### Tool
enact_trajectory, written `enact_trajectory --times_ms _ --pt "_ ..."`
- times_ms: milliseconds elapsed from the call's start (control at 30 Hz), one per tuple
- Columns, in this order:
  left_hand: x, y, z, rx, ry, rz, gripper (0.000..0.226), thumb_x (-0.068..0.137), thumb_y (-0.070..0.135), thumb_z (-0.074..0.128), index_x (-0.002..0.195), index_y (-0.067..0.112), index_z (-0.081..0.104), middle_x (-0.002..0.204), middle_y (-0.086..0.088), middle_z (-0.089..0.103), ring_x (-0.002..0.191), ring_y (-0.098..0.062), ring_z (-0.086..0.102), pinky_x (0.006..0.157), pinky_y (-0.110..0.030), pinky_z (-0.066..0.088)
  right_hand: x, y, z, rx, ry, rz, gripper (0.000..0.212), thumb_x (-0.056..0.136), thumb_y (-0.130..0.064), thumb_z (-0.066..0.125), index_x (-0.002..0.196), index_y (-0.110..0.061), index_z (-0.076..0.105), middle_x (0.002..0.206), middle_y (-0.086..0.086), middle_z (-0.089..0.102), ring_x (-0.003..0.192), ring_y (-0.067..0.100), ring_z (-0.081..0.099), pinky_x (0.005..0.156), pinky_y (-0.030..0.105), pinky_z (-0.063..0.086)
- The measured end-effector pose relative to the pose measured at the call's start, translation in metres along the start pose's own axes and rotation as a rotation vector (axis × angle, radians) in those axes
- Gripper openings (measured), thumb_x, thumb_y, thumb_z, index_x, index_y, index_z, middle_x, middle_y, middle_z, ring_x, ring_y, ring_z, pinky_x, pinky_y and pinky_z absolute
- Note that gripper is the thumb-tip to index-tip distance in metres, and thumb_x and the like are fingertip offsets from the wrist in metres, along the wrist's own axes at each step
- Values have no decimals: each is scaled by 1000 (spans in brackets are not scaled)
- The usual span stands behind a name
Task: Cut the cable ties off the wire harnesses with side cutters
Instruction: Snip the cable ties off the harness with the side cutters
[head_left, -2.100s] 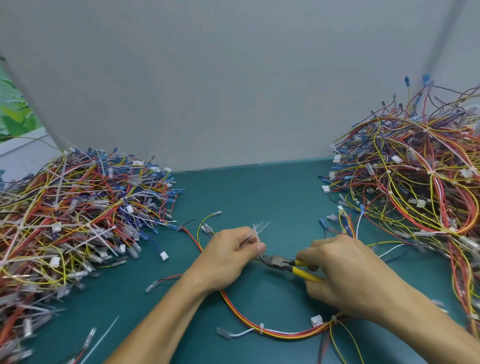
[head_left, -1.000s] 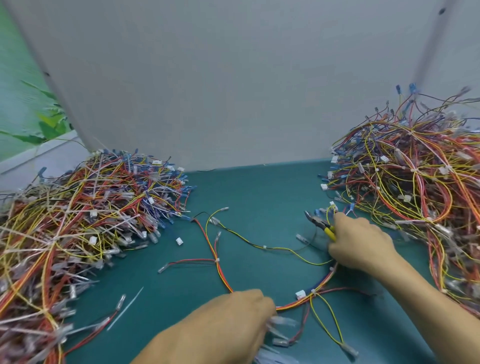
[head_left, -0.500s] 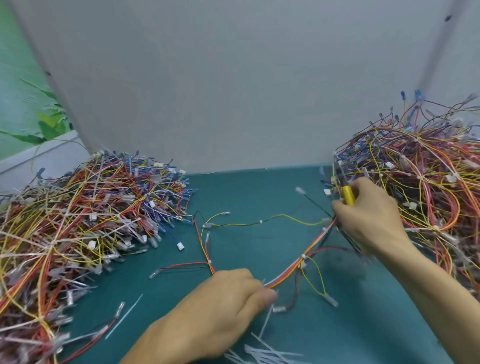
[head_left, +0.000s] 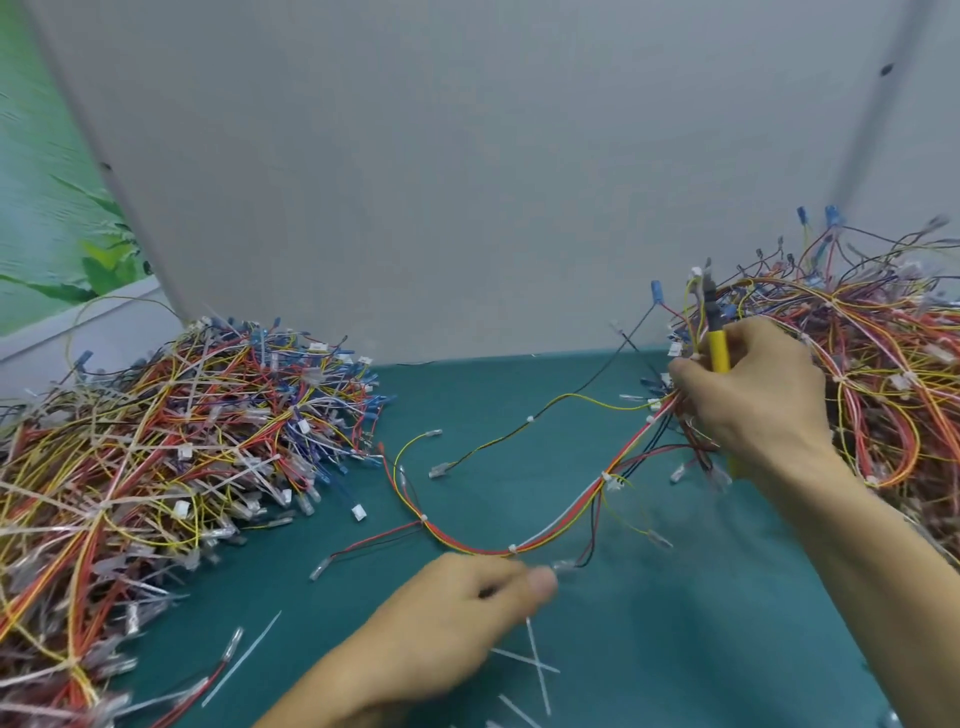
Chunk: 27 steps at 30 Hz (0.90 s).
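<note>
Wire harness (head_left: 511, 548) draped across the middle of the table (head_left: 675, 623)
Its right end meets the right hand (head_left: 753, 400), which grips the yellow-handled side cutters (head_left: 719, 353) tips-up beside the right-edge pile (head_left: 883, 374). The left hand (head_left: 457, 623) curls near the front edge, any grasp hidden. Cut ties (head_left: 535, 660) lie beside it.

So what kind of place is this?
Probably a wiring workshop bench: heaps of wire bundles on a green mat, a grey partition behind, and the right hand holding yellow-handled cutters.
</note>
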<state>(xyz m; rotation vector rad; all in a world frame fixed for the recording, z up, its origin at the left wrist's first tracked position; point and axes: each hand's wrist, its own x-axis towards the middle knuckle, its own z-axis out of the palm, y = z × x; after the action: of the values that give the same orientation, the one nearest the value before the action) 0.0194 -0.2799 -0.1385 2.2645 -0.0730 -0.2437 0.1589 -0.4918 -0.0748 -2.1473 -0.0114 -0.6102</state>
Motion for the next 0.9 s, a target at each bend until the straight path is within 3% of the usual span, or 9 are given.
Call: enact_trajectory --times_ms 100,233,300,367,433,533,633,733,900 --pt "-3 6 0 -632 107 -222 42 68 54 64 82 16 71 88 4 71 69 -10 54 60 -26 37 8 -1 -7 96 37 50 19 77 -27 72 89 -17 61 82 8 67 83 34 65 84 49 52" --pt "4 6 -5 -1076 173 -400 33 63 27 70 89 11 59 82 -13 63 68 -22 59 56 -29 43 10 -1 -15 208 79 86 20 77 -28 75 89 -20 61 81 6 67 77 32 68 80 51 55" --pt "15 2 -8 -1266 217 -484 43 72 20 68 111 6 54 102 -20 62 89 -31 61 69 -35 47 11 -1 -17 253 94 108 20 76 -28 77 83 -22 60 81 7 67 75 31 69 77 51 56" --pt "26 0 -9 -1433 223 -537 60 90 18 57 142 2 31 129 -26 53 117 -38 53 90 -42 45 11 -1 -17 281 99 134 21 75 -27 77 78 -23 57 82 9 67 76 32 69 77 52 57" --pt "41 -7 -9 -1547 269 -531 63 98 20 48 149 -1 16 137 -24 49 126 -37 48 101 -43 38 12 -1 -17 291 90 148 21 76 -26 77 77 -23 57 82 11 68 73 30 69 76 51 57" --pt "58 -18 -14 -1606 299 -452 37 100 22 44 133 5 46 118 -15 65 113 -27 58 94 -37 41 13 0 -16 312 58 153 19 76 -22 77 78 -21 58 81 16 68 64 27 66 72 48 58" --pt "72 -18 -22 -1539 370 -372 23 98 20 48 87 10 66 81 -5 71 85 -19 63 74 -32 45 14 1 -13 279 11 131 16 77 -20 77 82 -19 62 82 17 68 67 29 66 72 46 58" --pt "83 -12 -28 -1389 530 -246 15 95 6 52 89 14 63 69 1 68 69 -14 63 66 -29 46 13 3 -8 204 -21 94 20 76 -26 77 91 -17 67 77 9 69 76 31 68 79 45 55" --pt "91 -3 -44 -1115 623 -27 23 89 -12 52 93 6 64 81 -5 64 65 -13 63 62 -23 56 8 2 11 275 -123 105 16 75 -18 79 84 -18 66 74 3 70 65 19 63 70 31 51"
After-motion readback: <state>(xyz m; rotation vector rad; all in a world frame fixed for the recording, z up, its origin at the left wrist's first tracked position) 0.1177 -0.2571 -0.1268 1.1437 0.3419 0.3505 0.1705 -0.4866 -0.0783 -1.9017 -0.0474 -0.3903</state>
